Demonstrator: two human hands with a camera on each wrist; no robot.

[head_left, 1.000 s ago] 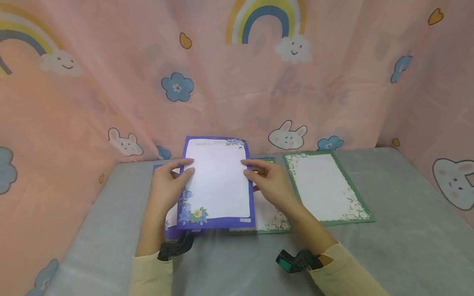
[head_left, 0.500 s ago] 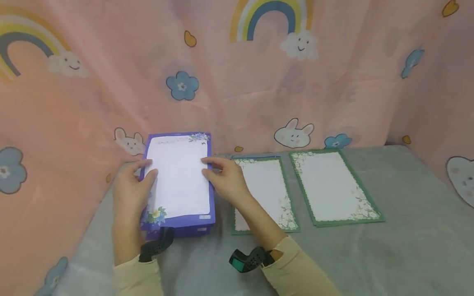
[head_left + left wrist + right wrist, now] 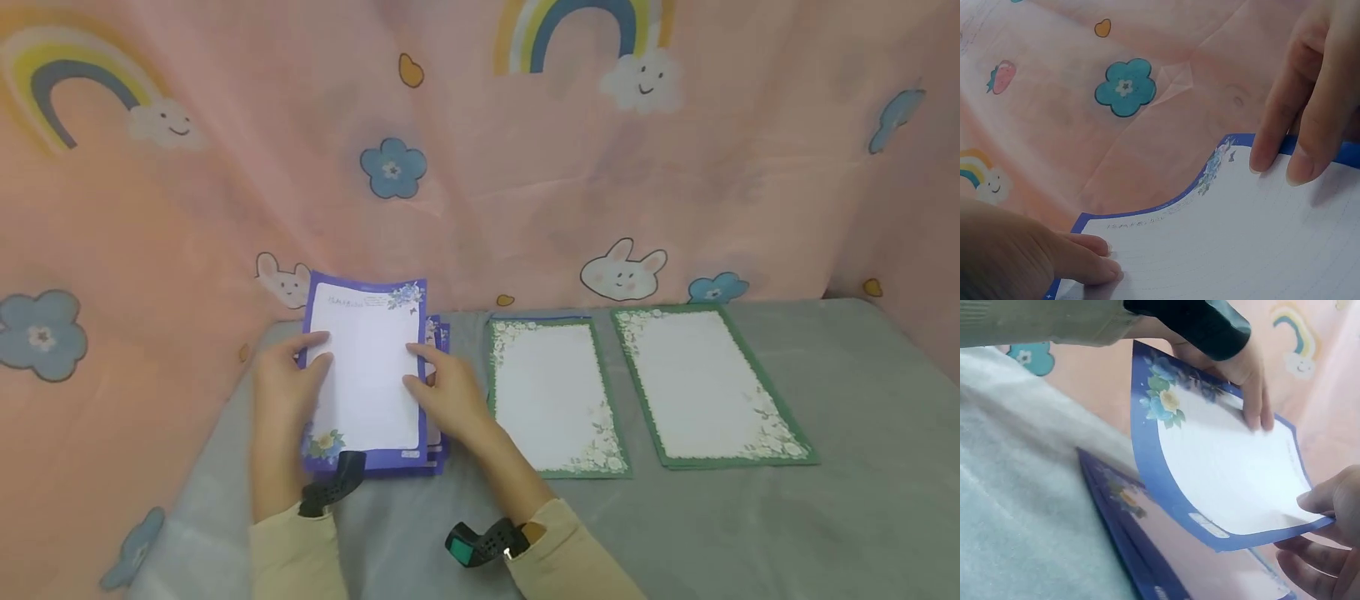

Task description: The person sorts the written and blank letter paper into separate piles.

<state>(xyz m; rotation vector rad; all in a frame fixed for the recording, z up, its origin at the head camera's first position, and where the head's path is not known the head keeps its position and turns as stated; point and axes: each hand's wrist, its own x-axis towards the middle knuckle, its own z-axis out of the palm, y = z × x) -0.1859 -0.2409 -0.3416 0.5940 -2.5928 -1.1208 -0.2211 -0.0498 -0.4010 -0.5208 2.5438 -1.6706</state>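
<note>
Both hands hold up a sheet of writing paper (image 3: 367, 375) with a purple border and blue flowers in its corners. My left hand (image 3: 288, 383) pinches its left edge, and my right hand (image 3: 450, 392) pinches the right edge, thumb on the printed face. Between the fingers the paper bows, its top edge curving in the left wrist view. Beneath it lie more purple-bordered sheets (image 3: 1154, 531), mostly covered in the head view; the right wrist view shows a gap between them and the held sheet.
To the right lie green-bordered sheets with white flowers, one pile (image 3: 551, 400) near the purple sheets and another (image 3: 708, 387) farther right. A grey cloth (image 3: 847, 408) covers the table. A pink patterned curtain (image 3: 510, 183) hangs behind. Each wrist wears a black camera.
Both hands have carried the held purple sheet leftward, from partly over the nearer green sheets to above the purple ones. The head view has shifted, so the background sits farther right.
</note>
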